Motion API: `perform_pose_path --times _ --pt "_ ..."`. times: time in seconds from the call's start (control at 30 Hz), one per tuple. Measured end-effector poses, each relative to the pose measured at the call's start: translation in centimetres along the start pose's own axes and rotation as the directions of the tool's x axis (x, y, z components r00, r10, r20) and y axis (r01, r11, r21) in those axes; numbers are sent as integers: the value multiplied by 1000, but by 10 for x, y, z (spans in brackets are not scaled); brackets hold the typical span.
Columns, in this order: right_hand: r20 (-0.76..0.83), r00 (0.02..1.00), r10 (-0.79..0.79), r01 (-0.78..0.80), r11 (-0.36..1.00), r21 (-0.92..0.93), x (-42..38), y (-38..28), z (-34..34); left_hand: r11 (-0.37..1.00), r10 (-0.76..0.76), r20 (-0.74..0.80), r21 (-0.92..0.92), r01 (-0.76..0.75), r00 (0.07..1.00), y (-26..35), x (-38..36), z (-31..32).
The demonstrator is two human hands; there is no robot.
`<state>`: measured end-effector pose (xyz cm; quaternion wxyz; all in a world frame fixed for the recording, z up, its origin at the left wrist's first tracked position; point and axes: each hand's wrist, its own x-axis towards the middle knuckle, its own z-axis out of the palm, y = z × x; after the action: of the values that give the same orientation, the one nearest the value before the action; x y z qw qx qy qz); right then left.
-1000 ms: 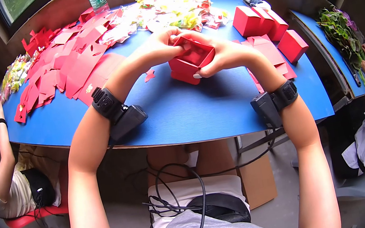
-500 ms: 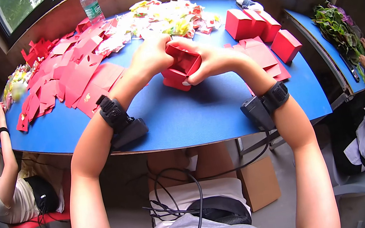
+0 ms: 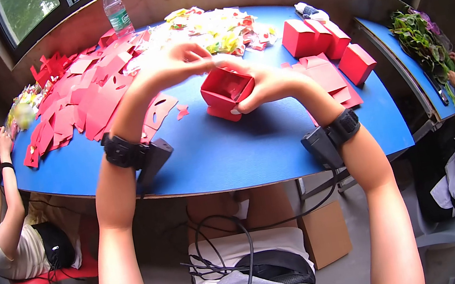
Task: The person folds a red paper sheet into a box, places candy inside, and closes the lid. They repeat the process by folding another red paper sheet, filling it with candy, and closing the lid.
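Observation:
An open-topped red paper box (image 3: 226,90) is held above the blue table, its opening facing me. My right hand (image 3: 265,81) grips its right side, with the thumb at the lower front edge. My left hand (image 3: 182,63) is off the box, up and to its left, near the wrapped candies (image 3: 215,28); its fingers are bent and apart, and I see nothing in them. Flat red paper pieces (image 3: 104,96) lie spread to the left of my left hand.
Several closed red boxes (image 3: 299,37) and folded red sheets (image 3: 327,75) are on the right of the blue table (image 3: 212,156). A water bottle (image 3: 116,12) stands at the back. Co-workers sit at far left and far right. Leafy flowers (image 3: 423,42) lie on another table.
My left hand has let go of the box and moved up and left. My right hand still holds the box. The view has shifted slightly.

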<state>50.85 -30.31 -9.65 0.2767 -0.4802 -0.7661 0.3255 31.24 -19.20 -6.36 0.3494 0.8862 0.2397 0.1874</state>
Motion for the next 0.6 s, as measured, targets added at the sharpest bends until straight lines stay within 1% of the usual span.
perform_pose_path --times 0.07,0.13,0.17,0.2,0.23,0.27,0.3,0.33,0.4,0.43,0.47,0.53,0.57,0.6 --pt "3 1000 -20 20 1000 16 -1 0 -1 973 -142 -46 -191 131 989 4 13 -16" --pt "4 999 -32 31 999 38 2 6 0 991 -122 -143 -65 113 982 -9 36 -23" --pt "8 999 -34 34 999 41 2 7 -1 988 -135 -132 52 143 982 -18 49 -25" --pt "13 999 -33 33 998 44 2 8 0 988 -138 -129 55 146 982 -27 61 -27" --pt "11 999 -33 32 998 49 1 7 -1 951 -178 -72 243 191 981 -37 71 -28" --pt "21 999 -33 32 998 49 0 5 -2 880 -225 -23 424 213 974 -46 81 -29" --pt "30 999 -33 32 998 47 0 3 -4 841 -262 -11 487 234 965 -60 92 -29" --pt "24 999 -31 30 999 45 -1 3 -4 763 -196 -36 622 175 980 -73 95 -26" --pt "-9 999 -53 53 998 -43 -1 3 -4 671 12 -61 741 37 998 -93 95 -20" --pt "-24 1000 14 -15 999 -40 -2 5 -3 687 -31 -53 725 60 998 -92 91 -18" --pt "-28 999 20 -21 999 -41 -1 6 -4 689 -27 -48 723 53 998 -89 88 -19" --pt "-22 1000 -10 8 996 -89 0 8 -3 829 -77 -24 553 77 997 -88 81 -22" --pt "2 1000 -25 25 1000 9 2 13 -2 830 39 -35 558 -13 999 -103 83 -23" --pt "6 1000 -18 18 1000 16 2 14 -1 859 98 -125 511 -21 987 -112 84 -23"
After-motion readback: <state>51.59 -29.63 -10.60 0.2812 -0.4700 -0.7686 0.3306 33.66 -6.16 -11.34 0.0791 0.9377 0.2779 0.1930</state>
